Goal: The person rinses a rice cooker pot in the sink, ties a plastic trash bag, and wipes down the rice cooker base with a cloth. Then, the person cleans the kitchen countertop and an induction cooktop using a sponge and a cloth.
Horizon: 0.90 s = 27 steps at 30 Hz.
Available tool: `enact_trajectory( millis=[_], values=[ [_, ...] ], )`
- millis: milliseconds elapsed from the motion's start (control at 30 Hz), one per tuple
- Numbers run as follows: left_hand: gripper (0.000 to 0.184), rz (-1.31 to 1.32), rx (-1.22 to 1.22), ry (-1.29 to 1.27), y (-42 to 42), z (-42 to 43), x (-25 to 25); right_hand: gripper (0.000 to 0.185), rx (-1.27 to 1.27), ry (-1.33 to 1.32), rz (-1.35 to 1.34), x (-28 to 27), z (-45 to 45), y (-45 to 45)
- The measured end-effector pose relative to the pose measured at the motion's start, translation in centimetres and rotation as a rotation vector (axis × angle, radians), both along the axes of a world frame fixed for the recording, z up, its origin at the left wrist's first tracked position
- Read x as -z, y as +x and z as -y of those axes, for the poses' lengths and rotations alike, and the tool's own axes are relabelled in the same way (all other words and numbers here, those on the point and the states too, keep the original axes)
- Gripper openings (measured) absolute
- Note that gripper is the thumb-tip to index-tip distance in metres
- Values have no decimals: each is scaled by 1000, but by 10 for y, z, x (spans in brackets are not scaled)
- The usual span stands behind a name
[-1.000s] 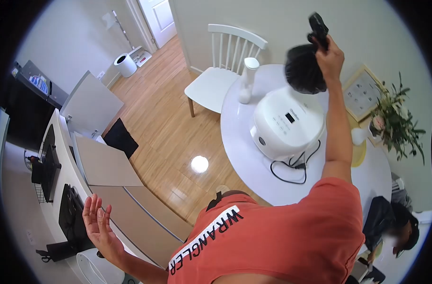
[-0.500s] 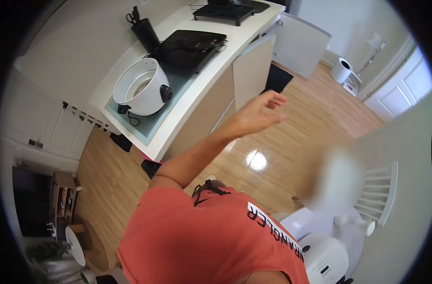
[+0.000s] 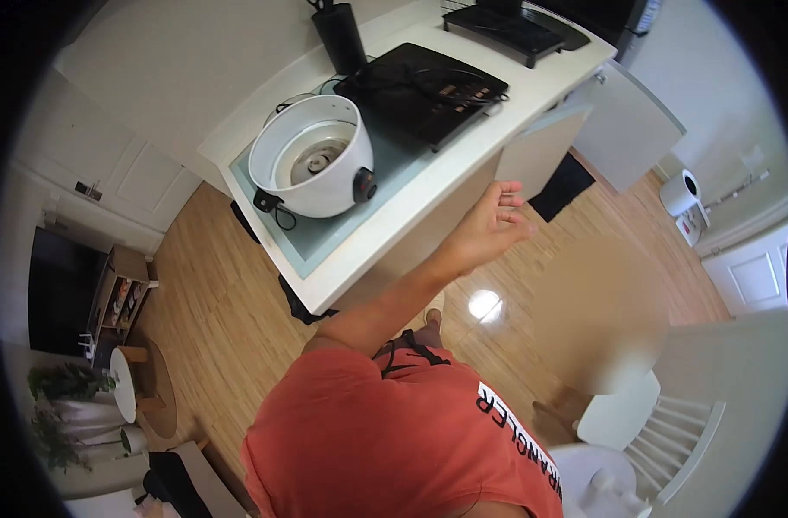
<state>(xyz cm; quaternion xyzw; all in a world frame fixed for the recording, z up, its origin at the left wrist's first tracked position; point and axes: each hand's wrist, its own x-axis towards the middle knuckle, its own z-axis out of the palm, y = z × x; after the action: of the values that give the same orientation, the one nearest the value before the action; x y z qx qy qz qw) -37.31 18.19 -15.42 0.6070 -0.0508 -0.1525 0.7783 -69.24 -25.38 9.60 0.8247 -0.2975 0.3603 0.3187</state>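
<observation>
My left hand [image 3: 489, 229] is over the floor, just off the front edge of the counter. Its fingers are loosely bent and apart, with nothing in them. Nearest to it are the counter's beige front and an open cabinet door [image 3: 545, 151]. A white pot [image 3: 346, 177] with black handles and a dark control knob stands on a glass sheet at the counter's near end, its lid off and its inside bare. Beside the pot lies a black cooktop [image 3: 424, 91] with a cable across it. My right hand is outside the picture.
The white counter [image 3: 394, 224] carries a black utensil holder [image 3: 340, 39] and a black rack [image 3: 506, 30]. At the lower right are a white chair [image 3: 618, 410] and a white round table [image 3: 575, 457]. A blurred patch hides part of the floor.
The view has swung from the round table to the counter. My right hand, earlier holding a black object, has left the picture. My left hand has stayed free, its fingers more bent.
</observation>
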Motion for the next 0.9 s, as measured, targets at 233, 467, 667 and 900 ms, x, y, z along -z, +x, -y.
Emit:
enact_trajectory(
  millis=[233, 467, 667, 900],
  values=[
    [44, 690, -645, 420, 0, -137, -66, 19, -944, 419, -187, 70, -140, 243],
    [58, 244, -1257, 962, 0, -288, -43, 21, -1588, 1147, -630, 154, -369, 458],
    [64, -137, -986, 747, -17, -311, 3, 24, -2006, 1523, -756, 225, -551, 565],
    [57, -124, -1111, 734, -14, -302, 9, 21, -1712, 1532, -1324, 294, -794, 653]
  ],
)
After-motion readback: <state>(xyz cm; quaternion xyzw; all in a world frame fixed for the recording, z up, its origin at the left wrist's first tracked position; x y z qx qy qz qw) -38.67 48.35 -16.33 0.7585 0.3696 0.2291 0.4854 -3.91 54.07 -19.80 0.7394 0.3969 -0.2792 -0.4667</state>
